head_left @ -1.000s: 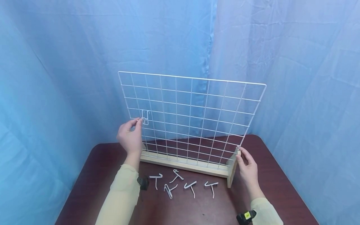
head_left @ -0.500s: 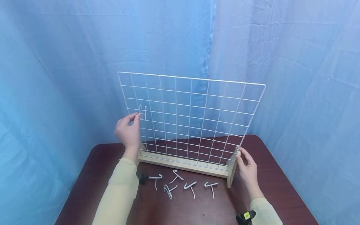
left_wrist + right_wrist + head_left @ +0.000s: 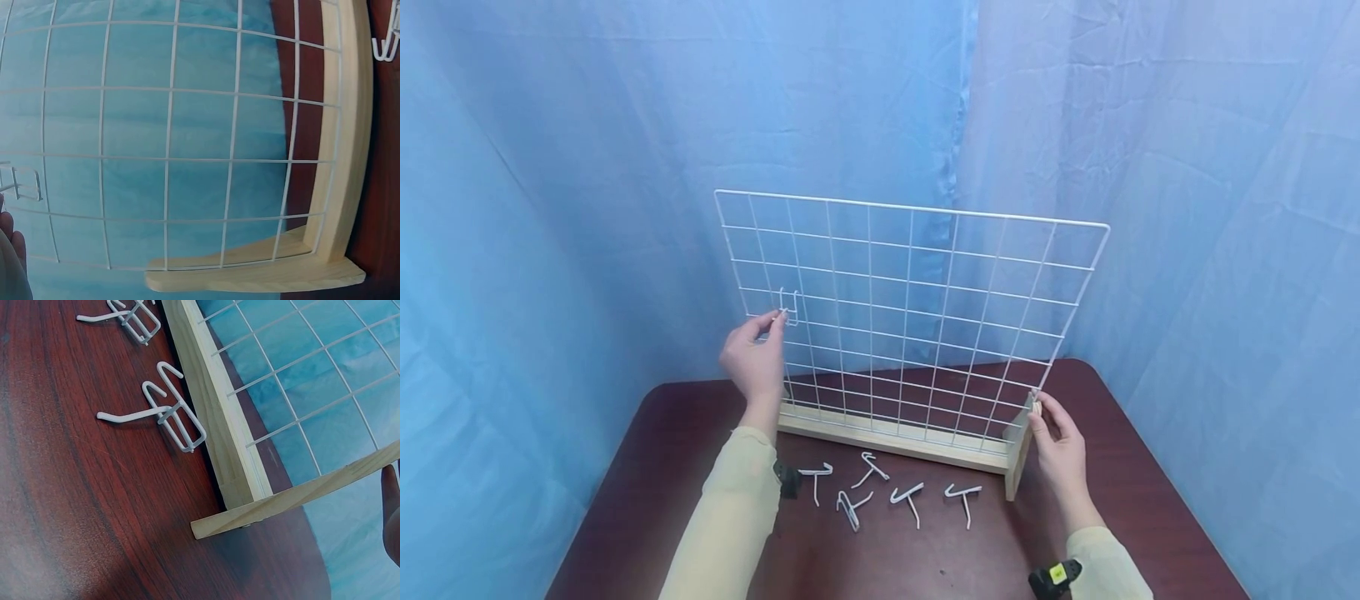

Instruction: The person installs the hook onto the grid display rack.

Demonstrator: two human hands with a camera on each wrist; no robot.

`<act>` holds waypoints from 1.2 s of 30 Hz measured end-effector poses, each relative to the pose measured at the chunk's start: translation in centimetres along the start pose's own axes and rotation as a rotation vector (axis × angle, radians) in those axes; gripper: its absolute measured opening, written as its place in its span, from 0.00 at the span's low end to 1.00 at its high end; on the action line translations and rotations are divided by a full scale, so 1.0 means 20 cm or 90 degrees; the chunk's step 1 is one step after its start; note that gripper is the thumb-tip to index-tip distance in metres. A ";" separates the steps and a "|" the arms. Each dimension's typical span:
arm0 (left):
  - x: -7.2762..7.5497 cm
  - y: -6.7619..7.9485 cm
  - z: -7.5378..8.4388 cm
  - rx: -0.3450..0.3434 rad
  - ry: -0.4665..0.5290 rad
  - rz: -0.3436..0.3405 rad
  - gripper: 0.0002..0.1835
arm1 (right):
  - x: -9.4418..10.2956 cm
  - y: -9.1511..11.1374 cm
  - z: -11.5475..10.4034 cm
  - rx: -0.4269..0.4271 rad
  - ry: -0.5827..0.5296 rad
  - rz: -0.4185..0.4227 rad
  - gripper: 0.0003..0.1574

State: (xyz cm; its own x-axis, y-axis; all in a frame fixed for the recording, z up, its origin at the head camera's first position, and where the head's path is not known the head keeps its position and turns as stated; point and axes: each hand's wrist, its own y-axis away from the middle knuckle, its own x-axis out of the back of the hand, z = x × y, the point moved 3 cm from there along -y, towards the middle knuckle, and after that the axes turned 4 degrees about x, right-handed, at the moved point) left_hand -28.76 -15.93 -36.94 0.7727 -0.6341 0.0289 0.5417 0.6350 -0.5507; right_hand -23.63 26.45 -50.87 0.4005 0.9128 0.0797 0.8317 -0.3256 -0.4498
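My left hand (image 3: 754, 358) pinches the stem of a white wire hook (image 3: 796, 308) between thumb and fingers. The hook lies against the left part of a white wire grid panel (image 3: 869, 205); whether its bent tips sit over a wire I cannot tell. In the left wrist view, the hook (image 3: 39, 185) shows at the left edge, the fingers (image 3: 19, 247) mostly cut off. The panel stands upright, leaning slightly, in a pale wooden stand (image 3: 895, 437). My right hand (image 3: 1062, 454) grips the top of the stand's right end piece (image 3: 1017, 458), beside the panel's edge.
Several similar white hooks lie on the dark red-brown table (image 3: 662, 467) in front of the stand, among them a left one (image 3: 817, 473) and a right one (image 3: 962, 492). Light-blue curtains (image 3: 880, 100) hang behind and at both sides.
My left hand carried the hook up and left off its spot, then back right and slightly down against the grid. My right hand stays at the stand's end piece.
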 end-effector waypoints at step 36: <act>0.09 0.31 -0.39 0.122 -0.045 -0.141 0.12 | -0.01 0.02 -0.15 0.003 0.012 0.002 0.22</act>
State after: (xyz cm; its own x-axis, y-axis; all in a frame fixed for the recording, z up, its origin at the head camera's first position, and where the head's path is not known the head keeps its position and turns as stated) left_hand -26.59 -16.64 -46.80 0.6468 -0.7379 0.1928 0.7467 0.5613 -0.3569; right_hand -22.32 25.35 -48.38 0.4103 0.9071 0.0942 0.8283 -0.3274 -0.4547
